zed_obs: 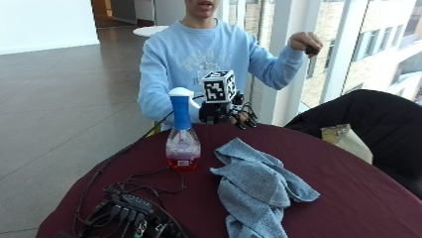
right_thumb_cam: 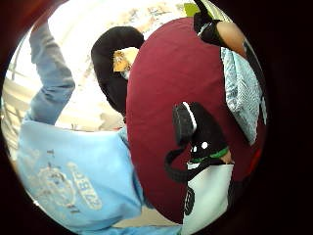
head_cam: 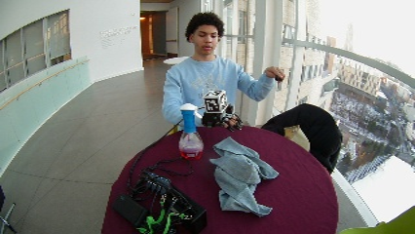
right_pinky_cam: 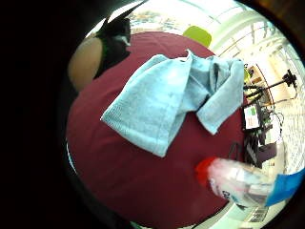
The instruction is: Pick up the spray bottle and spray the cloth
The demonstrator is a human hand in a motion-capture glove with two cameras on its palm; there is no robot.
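The spray bottle [zed_obs: 183,134] stands upright on the round maroon table [zed_obs: 342,198]; it has a blue and white head and pink liquid at its base. To its right lies a crumpled light blue cloth [zed_obs: 257,186]. My gloved right hand [zed_obs: 232,115] hovers over the table's far edge, behind and to the right of the bottle, with its fingers loosely curled and holding nothing. In the little finger side palm view the cloth [right_pinky_cam: 171,100] lies spread on the table and the bottle [right_pinky_cam: 238,181] stands beside it. The thumb side palm view shows gloved fingers [right_thumb_cam: 200,132] over the table.
A tangle of black cables and a black box [zed_obs: 131,213] lies at the table's near left. A black jacket [zed_obs: 369,119] drapes a chair at the right. The person's bare left hand [zed_obs: 306,43] is raised, pinching a small dark thing.
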